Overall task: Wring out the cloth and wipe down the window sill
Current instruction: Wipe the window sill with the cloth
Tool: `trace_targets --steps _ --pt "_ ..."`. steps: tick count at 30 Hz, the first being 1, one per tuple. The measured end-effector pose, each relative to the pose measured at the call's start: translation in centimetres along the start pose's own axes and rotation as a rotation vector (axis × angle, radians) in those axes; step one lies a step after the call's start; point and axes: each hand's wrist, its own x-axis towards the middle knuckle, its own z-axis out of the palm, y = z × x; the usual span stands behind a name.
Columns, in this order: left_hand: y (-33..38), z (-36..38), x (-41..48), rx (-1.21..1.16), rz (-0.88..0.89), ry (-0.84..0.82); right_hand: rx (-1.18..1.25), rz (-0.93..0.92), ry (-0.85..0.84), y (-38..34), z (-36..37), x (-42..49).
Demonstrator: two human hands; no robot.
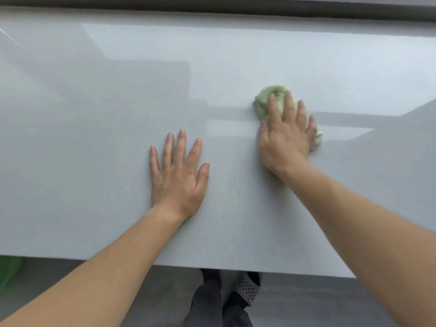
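Dark frame strip [236,5] far beyond the fingers [180,147]; grey tiled floor [153,298] behind them, green object [9,270] far left. Soft daylight.

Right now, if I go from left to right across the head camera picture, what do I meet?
Green object by the floor edge → left hand flat on the window sill → right hand pressing the green cloth.

The left hand [178,175] lies palm down, fingers straight and spread, pointing toward 12 o'clock, thumb angled toward 1 (its bare forearm runs back toward 7 o'clock). The right hand [286,138] sits at 2 o'clock from it, palm down, fingers nearly straight and fanned toward 12, pressing on a bunched cloth [265,102]. Its forearm comes in from 4 o'clock.
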Motion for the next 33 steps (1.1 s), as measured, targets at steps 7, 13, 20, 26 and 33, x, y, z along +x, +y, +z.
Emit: trace_targets --steps 7,13,20,26,33 --pt "0.1 -2.1 4.7 -0.085 0.031 0.091 -0.067 -0.434 -0.126 0.5 -0.3 0.0" --pt "0.4 -2.6 13.7 -0.126 0.072 0.062 0.029 0.116 0.015 -0.8 -0.9 9.0" --pt "0.8 -2.1 15.6 -0.043 0.031 0.040 -0.068 -0.418 -0.098 -2.4 -0.4 7.1" --pt "0.8 -1.7 15.7 -0.050 0.031 0.062 -0.001 -0.027 0.006 -1.3 -1.4 18.3" --pt "0.8 -1.5 15.9 -0.021 0.036 0.087 -0.046 -0.442 -0.047 -7.5 0.4 16.4"
